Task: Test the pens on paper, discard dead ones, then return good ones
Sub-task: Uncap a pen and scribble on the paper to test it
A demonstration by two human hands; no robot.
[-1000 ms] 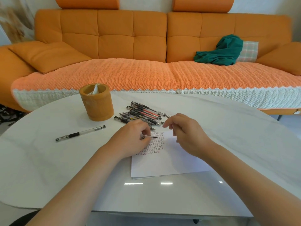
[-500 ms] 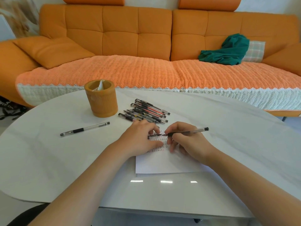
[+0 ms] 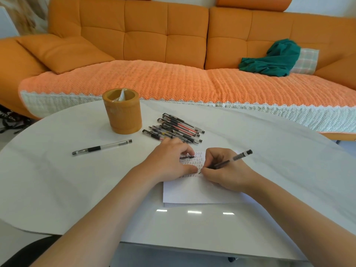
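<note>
The fingers (image 3: 211, 160) of the right hand (image 3: 225, 174) are curled tight around a pen (image 3: 231, 159) in a writing grip. Its tip is down on the paper (image 3: 200, 191), just at the end of the lowest row of small test marks. The long axis of the pen runs from the tip, which is near the person and toward the left hand, up and away to the right, where the dark end sticks out past the knuckles.

The left hand (image 3: 169, 162) lies on the paper just beside that tip, almost touching the right hand. Its fingers are bent, and between thumb and forefinger it pinches a short dark piece, I think the cap (image 3: 187, 157) of this pen. The open end of the cap seems to point to the right, toward the pen. So for closing the pen the tip must only turn a little and go to the left, a very short way.

Beyond the left fingers, farther from the person, lies the heap of pens (image 3: 177, 130); they lie nearly parallel, slanting from far-left to near-right. To the left of the heap stands the cup (image 3: 123, 112), and the left hand is the nearer one to it. One single pen (image 3: 102, 147) lies alone, well apart to the left on the worktop (image 3: 77, 189). Whether it is a dead one I cannot tell.

I judge that the testing is in the middle: many marks on the paper, no pens visible in the cup.
</note>
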